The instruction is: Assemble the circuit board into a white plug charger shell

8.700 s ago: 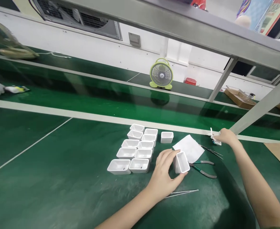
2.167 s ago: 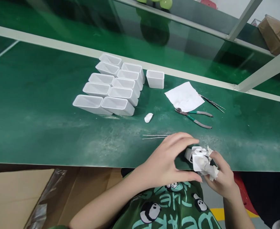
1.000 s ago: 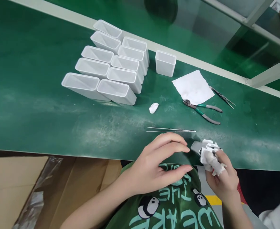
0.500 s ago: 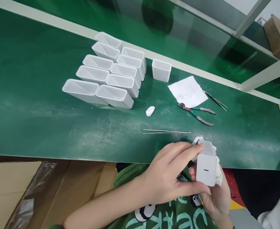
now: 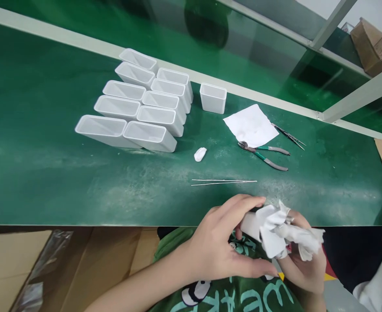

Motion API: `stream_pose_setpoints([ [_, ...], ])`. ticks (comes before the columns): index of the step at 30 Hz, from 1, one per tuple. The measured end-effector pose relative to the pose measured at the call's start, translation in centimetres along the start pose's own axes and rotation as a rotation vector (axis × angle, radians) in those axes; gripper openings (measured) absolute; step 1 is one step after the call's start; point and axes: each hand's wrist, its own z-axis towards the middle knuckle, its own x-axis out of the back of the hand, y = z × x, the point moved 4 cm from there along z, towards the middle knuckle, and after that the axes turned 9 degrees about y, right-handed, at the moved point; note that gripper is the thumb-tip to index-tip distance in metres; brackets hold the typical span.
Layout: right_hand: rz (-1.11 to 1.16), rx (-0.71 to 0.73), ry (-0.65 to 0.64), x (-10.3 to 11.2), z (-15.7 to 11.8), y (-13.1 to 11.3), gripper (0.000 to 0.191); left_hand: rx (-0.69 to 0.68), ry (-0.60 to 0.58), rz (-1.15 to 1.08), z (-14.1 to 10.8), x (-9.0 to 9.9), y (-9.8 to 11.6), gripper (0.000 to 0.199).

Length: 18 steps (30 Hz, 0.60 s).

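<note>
My left hand (image 5: 221,242) has its thumb and fingers spread apart, beside a white plastic container (image 5: 251,224) that lies tilted between the hands. Whether its fingertips touch the container is hard to tell. Wrapped round a crumpled white cloth or paper (image 5: 277,232) is my right hand (image 5: 308,264), with the container against it. Thin metal rods (image 5: 223,181) lie on the table just beyond my left hand. A small white wad (image 5: 200,154) sits farther back.
Rows of open white containers (image 5: 150,135) stand at the left on the green table (image 5: 47,173), one more container (image 5: 213,98) apart. At the right are a white sheet (image 5: 251,125), pliers (image 5: 264,155) and tweezers (image 5: 288,136). Part of another person (image 5: 377,281) shows at the lower right.
The container has turned and tipped away, so its slotted face no longer shows and the crumpled material faces up. My right hand has moved slightly right; my left thumb is off the container.
</note>
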Motion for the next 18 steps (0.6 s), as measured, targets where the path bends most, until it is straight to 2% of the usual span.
stream_pose_setpoints([
  [3,-0.039,0.122,-0.153,0.3,0.8,-1.0,0.031,0.041,-0.054,-0.112,-0.7,-0.5,-0.7,0.061],
  [6,-0.067,0.153,-0.191,0.1,1.5,-1.6,0.025,0.041,-0.058,-0.224,-1.1,-1.1,-1.2,0.057],
  [10,-0.068,0.191,-0.122,-0.3,1.0,-1.3,0.037,0.173,0.001,-0.460,-1.2,-1.6,-1.6,0.066],
  [13,-0.022,0.227,-0.057,-0.4,0.6,-0.9,0.050,0.271,-0.022,-0.676,-1.3,-2.1,-1.4,0.057],
  [15,-0.014,0.290,-0.018,-0.4,0.8,-1.1,0.055,0.317,-0.033,-0.785,-1.5,-2.4,-1.2,0.053],
  [18,-0.098,0.403,0.035,-0.5,1.4,-2.1,0.055,0.389,-0.019,-0.854,-1.8,-2.8,-1.2,0.057],
])
